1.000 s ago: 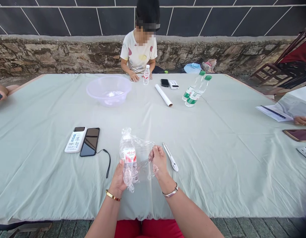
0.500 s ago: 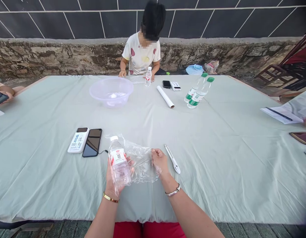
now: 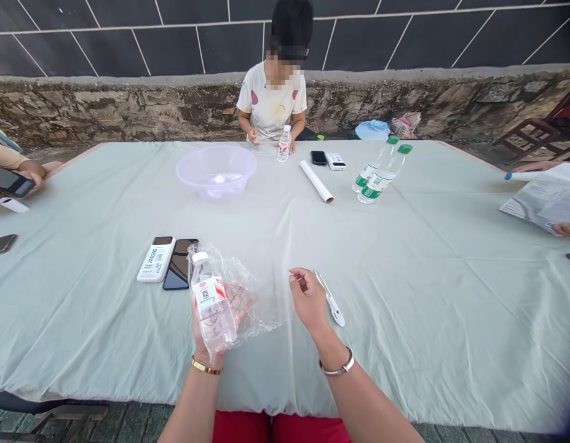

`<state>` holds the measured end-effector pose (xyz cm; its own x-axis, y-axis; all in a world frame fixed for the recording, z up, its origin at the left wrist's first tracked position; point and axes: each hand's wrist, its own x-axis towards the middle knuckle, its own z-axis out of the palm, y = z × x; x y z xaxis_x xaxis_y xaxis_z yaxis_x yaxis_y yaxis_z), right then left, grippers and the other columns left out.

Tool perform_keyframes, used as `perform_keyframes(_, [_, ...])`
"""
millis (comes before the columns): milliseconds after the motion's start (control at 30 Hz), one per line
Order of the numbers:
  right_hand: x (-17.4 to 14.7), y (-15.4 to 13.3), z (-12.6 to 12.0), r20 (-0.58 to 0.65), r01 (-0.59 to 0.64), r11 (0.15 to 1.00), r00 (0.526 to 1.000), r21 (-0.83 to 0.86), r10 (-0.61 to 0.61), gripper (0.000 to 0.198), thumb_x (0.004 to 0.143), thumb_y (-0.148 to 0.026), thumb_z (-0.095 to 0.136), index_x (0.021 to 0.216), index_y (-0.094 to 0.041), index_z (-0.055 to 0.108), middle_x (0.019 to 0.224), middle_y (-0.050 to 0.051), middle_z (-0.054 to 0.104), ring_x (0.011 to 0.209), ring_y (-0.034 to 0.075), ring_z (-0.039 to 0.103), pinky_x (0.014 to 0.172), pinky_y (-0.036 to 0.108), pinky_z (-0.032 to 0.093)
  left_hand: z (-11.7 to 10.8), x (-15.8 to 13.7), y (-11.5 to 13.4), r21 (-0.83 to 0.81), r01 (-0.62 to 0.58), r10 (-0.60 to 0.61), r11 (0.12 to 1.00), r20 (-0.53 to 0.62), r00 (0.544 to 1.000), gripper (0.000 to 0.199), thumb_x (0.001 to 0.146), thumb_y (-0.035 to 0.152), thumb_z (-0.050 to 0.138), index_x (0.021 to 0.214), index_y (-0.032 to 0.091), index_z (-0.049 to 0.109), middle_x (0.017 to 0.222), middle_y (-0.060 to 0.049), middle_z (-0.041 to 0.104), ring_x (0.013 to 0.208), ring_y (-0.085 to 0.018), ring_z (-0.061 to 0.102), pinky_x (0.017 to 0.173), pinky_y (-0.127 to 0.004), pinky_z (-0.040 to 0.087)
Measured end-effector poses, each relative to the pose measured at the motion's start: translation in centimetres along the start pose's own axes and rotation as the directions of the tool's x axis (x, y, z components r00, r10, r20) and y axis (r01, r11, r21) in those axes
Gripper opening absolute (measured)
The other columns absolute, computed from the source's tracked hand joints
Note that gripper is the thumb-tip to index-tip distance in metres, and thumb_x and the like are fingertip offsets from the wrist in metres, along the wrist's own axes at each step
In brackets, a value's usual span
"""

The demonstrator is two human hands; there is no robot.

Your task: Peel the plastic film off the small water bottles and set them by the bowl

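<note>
Left hand [image 3: 201,346] holding a bottle [image 3: 215,317] in clear film [image 3: 254,311]; right hand [image 3: 308,300] loosely curled beside a knife [image 3: 329,298]

Seen from the wearer's head, both bare hands are above a pale green cloth [image 3: 404,307]. The left hand, in a gold bracelet, supports the bottle from below and behind, fingers showing through the film. The bottle tilts, its white cap pointing away and a little to the left, its red and white label facing up. Crumpled film surrounds it and trails right, towards the other hand.

The right hand, in a silver bracelet, is curled with a narrow gap between thumb and forefinger, and looks just apart from the film. The white knife lies right beside it, on its outer side.

Left of the bottle, a white power bank [image 3: 155,261] lies against a dark phone [image 3: 178,267], whose right edge is partly hidden by bottle and film.

Farther off are a lilac bowl [image 3: 186,171] with something clear inside, a white roll [image 3: 316,181] and two green-capped bottles [image 3: 373,184]. Across the table sits a person [image 3: 272,101] in a patterned white shirt, with a smaller-looking bottle [image 3: 284,146] standing in front. At the right edge, someone's hand [image 3: 566,229] holds papers [image 3: 540,200].
</note>
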<state>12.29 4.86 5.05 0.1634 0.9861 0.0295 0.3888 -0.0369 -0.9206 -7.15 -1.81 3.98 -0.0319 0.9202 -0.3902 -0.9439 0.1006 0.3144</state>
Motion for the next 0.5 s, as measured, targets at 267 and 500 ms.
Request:
perform_keyframes(267, [-3.2, -5.4, 1.9, 0.534, -0.06, 0.973, 0.843, 0.221, -0.069, 0.025, 0.077, -0.037, 0.062, 0.096, -0.021, 0.063, 0.087, 0.002, 0.064, 0.077, 0.014, 0.059, 0.066, 0.027, 0.049, 0.0, -0.1, -2.2, 0.061, -0.062, 0.061, 0.996, 0.024, 0.998, 0.051, 0.079, 0.062, 0.053, 0.109, 0.022, 0.066, 0.108, -0.008, 0.069, 0.12, -0.03, 0.053, 0.1, -0.046, 0.044])
perform_keyframes(500, [-3.0, -5.5, 2.4, 0.686, -0.026, 0.985, 0.72, 0.171, -0.1, 0.048, 0.069, -0.042, 0.074, 0.11, -0.022, 0.058, 0.098, 0.003, 0.066, 0.084, 0.018, 0.059, 0.073, 0.03, 0.047, 0.1, -0.2, -3.4, 0.286, -0.081, 0.074, 0.955, 0.035, 0.997, 0.063, 0.075, 0.066, 0.056, 0.113, 0.017, 0.066, 0.107, -0.012, 0.07, 0.114, -0.031, 0.057, 0.096, -0.042, 0.047])
